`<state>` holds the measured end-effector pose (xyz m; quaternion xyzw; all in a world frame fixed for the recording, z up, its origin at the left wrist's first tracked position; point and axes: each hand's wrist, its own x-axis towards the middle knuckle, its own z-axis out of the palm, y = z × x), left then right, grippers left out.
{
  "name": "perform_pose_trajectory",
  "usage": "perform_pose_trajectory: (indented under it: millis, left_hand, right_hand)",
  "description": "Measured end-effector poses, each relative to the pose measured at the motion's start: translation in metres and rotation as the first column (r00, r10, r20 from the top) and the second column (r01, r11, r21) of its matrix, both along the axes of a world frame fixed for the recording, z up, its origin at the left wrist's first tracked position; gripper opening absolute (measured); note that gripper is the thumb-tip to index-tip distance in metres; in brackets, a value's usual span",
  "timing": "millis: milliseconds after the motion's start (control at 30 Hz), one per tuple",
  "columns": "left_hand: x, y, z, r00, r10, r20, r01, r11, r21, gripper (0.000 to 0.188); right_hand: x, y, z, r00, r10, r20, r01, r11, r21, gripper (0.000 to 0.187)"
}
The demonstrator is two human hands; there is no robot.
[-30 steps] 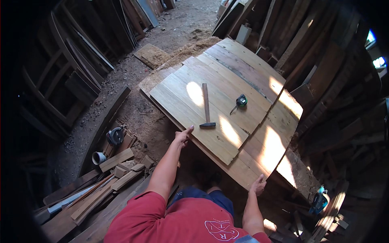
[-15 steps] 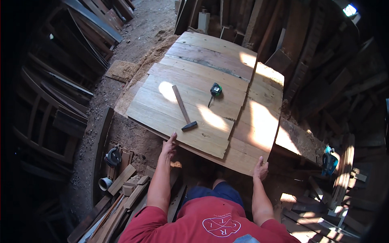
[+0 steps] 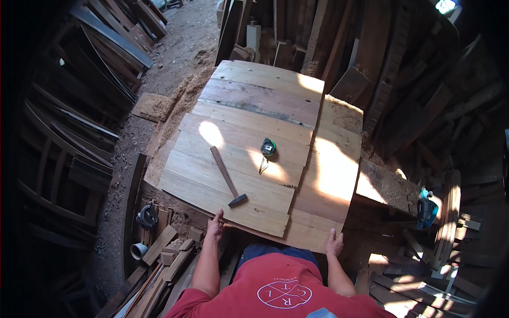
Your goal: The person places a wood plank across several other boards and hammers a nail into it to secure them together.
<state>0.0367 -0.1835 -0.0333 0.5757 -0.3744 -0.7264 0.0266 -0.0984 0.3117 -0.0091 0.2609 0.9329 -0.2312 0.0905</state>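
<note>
My left hand [image 3: 214, 227] is closed on the near edge of a panel of joined wooden boards [image 3: 225, 172], thumb on top and fingers mostly hidden underneath. At the near right corner of the wider lower layer of boards [image 3: 318, 221], my right hand [image 3: 334, 243] grips in the same manner. The panel's upper layer has stepped, uneven ends and leaves a strip of the lower layer bare on the right. A hammer [image 3: 227, 175] lies on top, its head toward me. Farther right rests a black and green tape measure [image 3: 268, 147] with a wrist strap.
Sawdust [image 3: 172, 124] lines the far left side of the panel. Offcuts [image 3: 169, 254] and a circular saw [image 3: 147, 216] lie at the near left. To the right, a teal power tool [image 3: 426, 209] sits near stacked strips [image 3: 449, 212]. Planks [image 3: 344, 47] lean at the back.
The panel has come nearer to me, with the hammer and tape measure riding on it. Both hands have drawn back toward my body and keep their grip. The view has shifted slightly.
</note>
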Motion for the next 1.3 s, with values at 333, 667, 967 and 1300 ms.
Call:
perform_pose_trajectory:
  millis: [333,667,967,1300]
  left_hand:
    - [-0.016,0.015,0.02,0.847,0.051,0.529,0.301,0.775,-0.555,0.1]
    - [-0.005,-0.011,0.019,0.795,0.083,0.601,0.358,0.736,-0.574,0.067]
    - [0.009,-0.032,0.012,0.892,-0.106,0.439,0.348,0.782,-0.518,0.067]
    - [0.002,-0.026,0.008,0.841,-0.172,0.513,0.488,0.65,-0.582,0.062]
  right_hand:
    - [-0.04,0.011,-0.001,0.996,-0.052,0.067,0.063,0.982,-0.18,0.084]
    - [-0.116,-0.057,0.028,0.993,0.064,-0.102,-0.045,0.984,0.172,0.064]
    - [-0.141,-0.21,0.017,0.732,0.649,-0.207,-0.644,0.758,0.103,0.076]
    - [-0.127,-0.235,0.013,0.811,0.582,-0.055,-0.584,0.812,-0.009,0.097]
